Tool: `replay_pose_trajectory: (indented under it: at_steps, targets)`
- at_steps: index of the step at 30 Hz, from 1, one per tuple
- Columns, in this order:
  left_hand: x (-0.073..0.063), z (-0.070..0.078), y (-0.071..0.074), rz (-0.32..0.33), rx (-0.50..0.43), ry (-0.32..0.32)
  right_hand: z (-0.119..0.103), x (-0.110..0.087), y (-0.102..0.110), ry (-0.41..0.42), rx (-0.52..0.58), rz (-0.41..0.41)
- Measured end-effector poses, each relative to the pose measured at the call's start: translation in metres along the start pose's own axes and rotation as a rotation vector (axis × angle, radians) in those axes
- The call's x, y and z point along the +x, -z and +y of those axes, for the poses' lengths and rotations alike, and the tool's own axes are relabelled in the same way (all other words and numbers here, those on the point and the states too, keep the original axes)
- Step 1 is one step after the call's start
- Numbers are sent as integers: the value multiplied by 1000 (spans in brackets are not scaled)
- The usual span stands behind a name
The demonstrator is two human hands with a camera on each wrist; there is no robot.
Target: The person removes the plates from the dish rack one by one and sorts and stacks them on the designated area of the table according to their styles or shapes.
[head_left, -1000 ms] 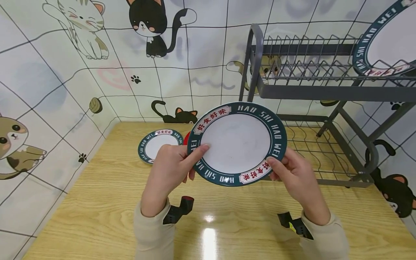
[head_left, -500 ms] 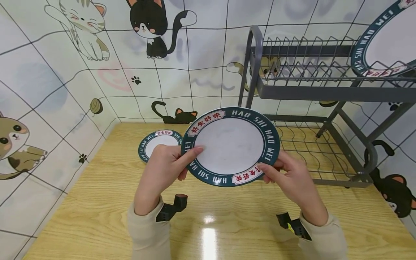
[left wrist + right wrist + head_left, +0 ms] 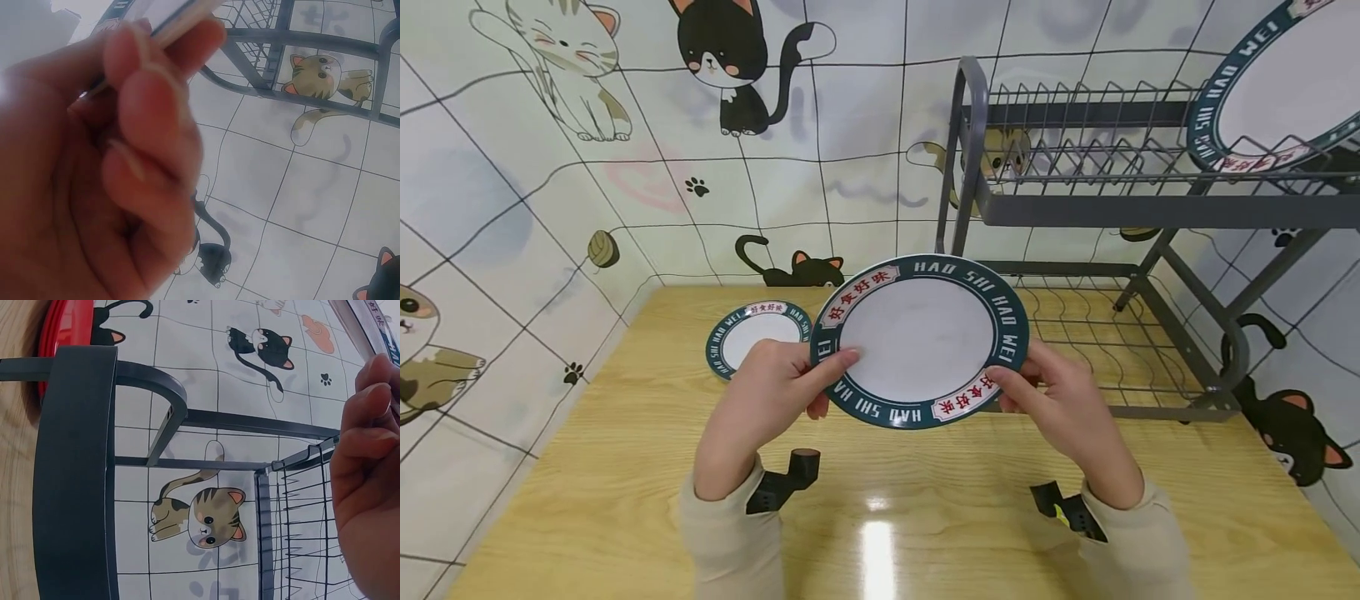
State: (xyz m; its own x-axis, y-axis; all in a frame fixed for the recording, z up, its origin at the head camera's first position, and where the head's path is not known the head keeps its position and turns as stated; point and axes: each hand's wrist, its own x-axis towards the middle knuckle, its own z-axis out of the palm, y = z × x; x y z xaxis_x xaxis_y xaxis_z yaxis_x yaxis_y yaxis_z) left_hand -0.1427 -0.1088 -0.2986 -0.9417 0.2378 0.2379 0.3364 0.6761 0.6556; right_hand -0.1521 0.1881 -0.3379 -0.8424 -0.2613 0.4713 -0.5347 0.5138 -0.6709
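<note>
A round white plate with a dark green lettered rim is held up over the table, tilted toward the head camera. My left hand pinches its left edge, thumb on the face and fingers behind. On the lower right edge, my right hand grips it the same way. In the left wrist view the fingers of the left hand curl under the plate's edge. The right wrist view catches the right hand at the plate's edge.
A grey two-tier dish rack stands at the right, with a larger matching plate upright on its top tier. A similar plate lies at the back left of the wooden table. Something red shows in the right wrist view.
Both hands have brought the plate left and slightly lower. The red thing behind it a second ago is now hidden in the head view, which has also shifted slightly. The grip is unchanged.
</note>
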Motion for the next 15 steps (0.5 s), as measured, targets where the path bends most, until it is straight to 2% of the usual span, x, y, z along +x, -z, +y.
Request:
replay_pose_trajectory:
  at_steps: [3,8,12,15]
  targets:
    - [-2,-1,2,-19,16,22,2,1,-3,15,2,-5]
    - [-2,-1,2,-40,35,17,2,0,-3,39,-4,1]
    - [-2,-2,2,-12,49,-2,2,1,-3,37,1,-4]
    - [-2,-3,3,39,56,-48,1,2,-3,23,8,-8]
